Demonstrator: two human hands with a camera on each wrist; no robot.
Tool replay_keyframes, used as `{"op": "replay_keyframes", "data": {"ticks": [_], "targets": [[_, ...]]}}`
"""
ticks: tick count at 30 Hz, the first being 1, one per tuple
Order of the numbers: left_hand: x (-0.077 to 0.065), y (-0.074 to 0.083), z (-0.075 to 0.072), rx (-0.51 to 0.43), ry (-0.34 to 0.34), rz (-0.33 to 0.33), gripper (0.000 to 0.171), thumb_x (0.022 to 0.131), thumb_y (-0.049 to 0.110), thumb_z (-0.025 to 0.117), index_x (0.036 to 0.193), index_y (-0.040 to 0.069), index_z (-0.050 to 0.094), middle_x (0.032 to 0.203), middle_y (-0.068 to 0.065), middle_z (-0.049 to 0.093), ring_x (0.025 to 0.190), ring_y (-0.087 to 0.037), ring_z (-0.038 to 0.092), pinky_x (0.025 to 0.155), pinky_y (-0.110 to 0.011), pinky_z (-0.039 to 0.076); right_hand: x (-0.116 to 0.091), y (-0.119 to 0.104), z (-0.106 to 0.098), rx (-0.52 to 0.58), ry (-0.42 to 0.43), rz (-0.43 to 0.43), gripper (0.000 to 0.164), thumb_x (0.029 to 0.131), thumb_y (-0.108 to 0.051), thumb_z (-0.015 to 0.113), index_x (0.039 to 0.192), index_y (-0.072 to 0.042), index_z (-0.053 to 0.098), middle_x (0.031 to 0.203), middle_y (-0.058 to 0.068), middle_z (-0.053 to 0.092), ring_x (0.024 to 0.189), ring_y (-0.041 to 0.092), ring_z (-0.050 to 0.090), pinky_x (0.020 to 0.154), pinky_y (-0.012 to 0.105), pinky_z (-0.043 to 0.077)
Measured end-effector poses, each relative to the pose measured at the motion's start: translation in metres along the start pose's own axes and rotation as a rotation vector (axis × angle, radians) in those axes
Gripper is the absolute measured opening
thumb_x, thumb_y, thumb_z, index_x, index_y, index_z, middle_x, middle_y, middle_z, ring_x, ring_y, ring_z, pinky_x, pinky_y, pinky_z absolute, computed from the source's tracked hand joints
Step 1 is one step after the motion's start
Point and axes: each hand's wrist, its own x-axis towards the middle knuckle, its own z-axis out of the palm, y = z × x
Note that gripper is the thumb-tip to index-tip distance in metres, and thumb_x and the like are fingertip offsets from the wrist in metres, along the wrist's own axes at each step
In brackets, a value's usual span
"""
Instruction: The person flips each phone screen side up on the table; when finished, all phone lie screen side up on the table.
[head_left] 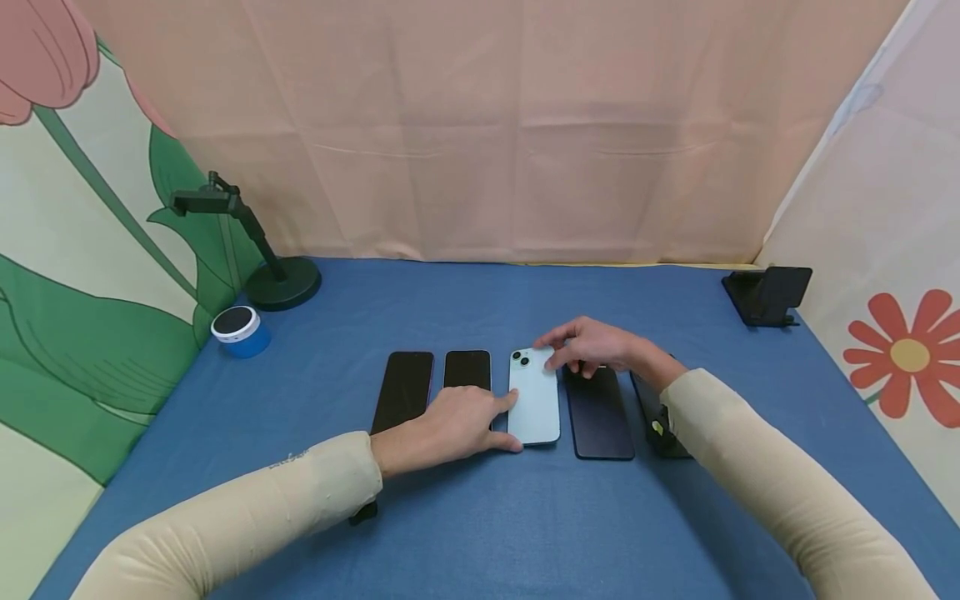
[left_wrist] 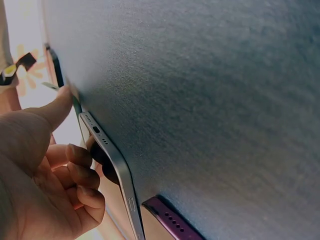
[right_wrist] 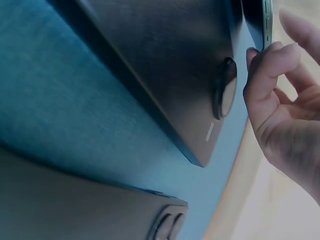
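Note:
A light blue phone [head_left: 535, 406] lies back side up, its camera lenses at the top left. My left hand [head_left: 463, 421] holds its lower left corner, thumb at the bottom and a finger at the left edge. My right hand [head_left: 592, 343] grips its upper right corner between thumb and forefinger; the other fingers are bent. On the left are two dark-screened phones, one at the far left [head_left: 405, 387] and one [head_left: 468, 369] partly under my left hand. A dark blue phone [head_left: 602, 421] lies to the right, below my right hand. Another dark phone [head_left: 663, 429] is partly hidden by my right sleeve.
A black folding stand with a round base [head_left: 283, 283] stands at the back left, beside a blue and white cylinder [head_left: 242, 332]. At the back right is a small black phone stand [head_left: 767, 296]. Printed cloths enclose the blue table [head_left: 480, 533].

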Motion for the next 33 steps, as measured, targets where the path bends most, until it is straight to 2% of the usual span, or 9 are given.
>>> {"op": "replay_keyframes", "data": {"ticks": [3,6,11,14,17,21,25,29,33], "targets": [[0.0,0.0,0.0,-0.011,-0.006,-0.005,0.077,0.085,0.065,0.067,0.147,0.022,0.053,0.082,-0.001,0.069,0.07,-0.01,0.057,0.05,-0.026,0.042,-0.001,-0.003,-0.002,-0.03,-0.025,0.007,0.052,0.088,-0.019,0.076,0.139,-0.021,0.062,0.081,0.006,0.054,0.059,0.016,0.043,0.054,0.031,0.041],[0.0,-0.001,-0.001,-0.024,-0.016,-0.011,0.077,0.084,0.065,0.067,0.147,0.022,0.053,0.077,0.0,0.067,0.068,-0.01,0.055,0.05,-0.026,0.042,-0.001,-0.005,-0.005,-0.053,-0.046,0.005,0.056,0.087,-0.017,0.077,0.14,-0.02,0.06,0.098,0.008,0.057,0.06,0.016,0.044,0.055,0.031,0.042],[0.0,-0.001,-0.002,-0.029,-0.031,-0.008,0.077,0.086,0.064,0.066,0.148,0.022,0.051,0.075,0.0,0.066,0.068,-0.011,0.056,0.048,-0.026,0.04,-0.001,-0.008,-0.007,-0.069,-0.067,0.008,0.058,0.087,-0.017,0.078,0.142,-0.02,0.06,0.118,0.011,0.058,0.062,0.016,0.045,0.055,0.032,0.042],[0.0,-0.001,-0.001,-0.016,-0.025,0.006,0.077,0.086,0.064,0.065,0.148,0.021,0.052,0.074,0.0,0.066,0.066,-0.011,0.056,0.047,-0.026,0.04,0.0,-0.01,-0.008,-0.085,-0.066,0.01,0.058,0.086,-0.018,0.078,0.141,-0.02,0.06,0.115,0.01,0.059,0.062,0.016,0.045,0.055,0.032,0.042],[-0.001,-0.001,-0.002,0.0,-0.011,0.022,0.076,0.086,0.063,0.066,0.147,0.02,0.053,0.071,-0.001,0.065,0.063,-0.011,0.056,0.046,-0.027,0.04,0.0,-0.012,-0.008,-0.098,-0.068,0.014,0.058,0.087,-0.018,0.078,0.141,-0.02,0.06,0.095,0.008,0.059,0.059,0.015,0.043,0.055,0.032,0.041],[-0.003,0.001,-0.004,-0.011,0.0,0.02,0.079,0.085,0.063,0.067,0.148,0.018,0.052,0.075,-0.001,0.068,0.063,-0.011,0.058,0.047,-0.027,0.042,0.001,-0.016,-0.008,-0.121,-0.08,0.012,0.058,0.087,-0.02,0.078,0.142,-0.018,0.058,0.073,0.006,0.051,0.056,0.015,0.041,0.055,0.032,0.042],[-0.005,0.006,-0.007,-0.11,0.017,0.011,0.084,0.086,0.063,0.068,0.153,0.018,0.045,0.079,0.0,0.069,0.065,-0.008,0.057,0.05,-0.025,0.042,0.001,-0.021,-0.009,-0.144,-0.09,-0.002,0.057,0.088,-0.02,0.078,0.142,-0.016,0.059,0.079,0.005,0.054,0.057,0.014,0.043,0.055,0.031,0.044],[-0.004,0.011,-0.01,-0.221,0.055,0.036,0.081,0.088,0.061,0.067,0.155,0.022,0.041,0.071,0.008,0.06,0.062,-0.004,0.052,0.051,-0.022,0.04,0.001,-0.026,-0.01,-0.163,-0.098,-0.009,0.057,0.088,-0.021,0.078,0.141,-0.014,0.059,0.084,0.006,0.056,0.057,0.014,0.043,0.054,0.03,0.045],[-0.003,0.016,-0.01,-0.278,0.088,0.068,0.08,0.09,0.059,0.066,0.156,0.023,0.038,0.068,0.013,0.051,0.058,-0.002,0.046,0.05,-0.021,0.038,0.0,-0.03,-0.01,-0.175,-0.102,-0.003,0.056,0.088,-0.021,0.078,0.141,-0.013,0.06,0.082,0.006,0.055,0.058,0.014,0.044,0.055,0.03,0.046]]}}
